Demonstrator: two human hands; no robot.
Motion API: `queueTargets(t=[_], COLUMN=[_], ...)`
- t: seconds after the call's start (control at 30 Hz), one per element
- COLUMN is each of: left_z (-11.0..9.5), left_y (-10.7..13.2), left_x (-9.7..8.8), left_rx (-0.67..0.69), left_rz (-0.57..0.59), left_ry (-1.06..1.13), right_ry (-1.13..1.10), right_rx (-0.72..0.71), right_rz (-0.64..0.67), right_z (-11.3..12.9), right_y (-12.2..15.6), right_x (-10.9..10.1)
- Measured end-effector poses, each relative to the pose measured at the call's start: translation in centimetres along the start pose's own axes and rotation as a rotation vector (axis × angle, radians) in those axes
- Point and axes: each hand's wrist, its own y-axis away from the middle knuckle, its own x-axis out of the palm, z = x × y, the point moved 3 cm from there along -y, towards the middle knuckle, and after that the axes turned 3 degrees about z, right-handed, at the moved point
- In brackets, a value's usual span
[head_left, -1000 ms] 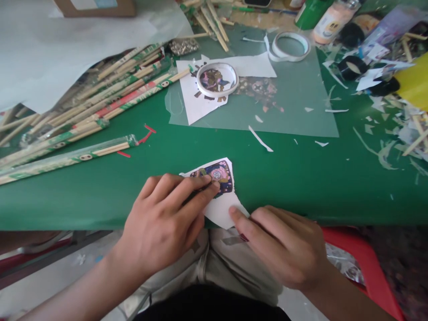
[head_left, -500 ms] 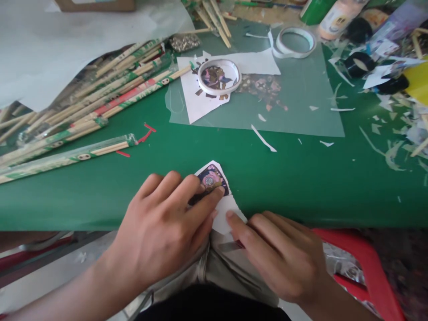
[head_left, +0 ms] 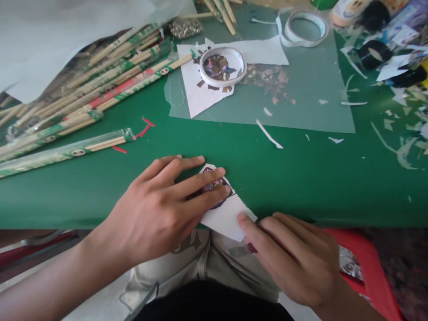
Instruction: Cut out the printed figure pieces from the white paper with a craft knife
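A small piece of white paper [head_left: 224, 219] with a dark, colourful printed picture [head_left: 214, 178] lies at the table's front edge, its lower part jutting over my lap. My left hand [head_left: 167, 205] rests on it with fingers stretched and spread, covering part of the print. At the paper's lower right corner, my right hand [head_left: 290, 254] has its index fingertip on top and its other fingers curled; the thumb is hidden. Under that hand a flat grey blade-like strip [head_left: 239, 251] with a dark red end sticks out to the left; its kind is unclear.
Chopsticks in printed wrappers [head_left: 110, 84] are heaped at the left. A tape roll [head_left: 222, 82] sits on cut paper, over a translucent sheet [head_left: 307, 102]; another tape roll [head_left: 306, 29] lies behind. Bottles [head_left: 347, 11] and paper scraps crowd the right. A red stool [head_left: 371, 267] stands below.
My left hand's fingers have straightened and spread over the print. The paper's lower corner and my right hand have shifted slightly right, showing more white paper. The camera view has tilted a little.
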Motion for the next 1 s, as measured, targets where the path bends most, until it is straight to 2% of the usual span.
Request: queueTargets(t=[0.7,1.0], left_z=[0.0,0.3], left_y=[0.0,0.0], left_x=[0.1,0.1], left_rx=[-0.022,-0.029], left_rz=[-0.038,-0.012], left_ry=[0.007,0.051], right_ry=[0.026,-0.024], right_rx=[0.016,0.05], right_rz=[-0.058,-0.013], right_z=[1.3,1.2], right_y=[0.1,1.0], right_x=[0.6,0.6])
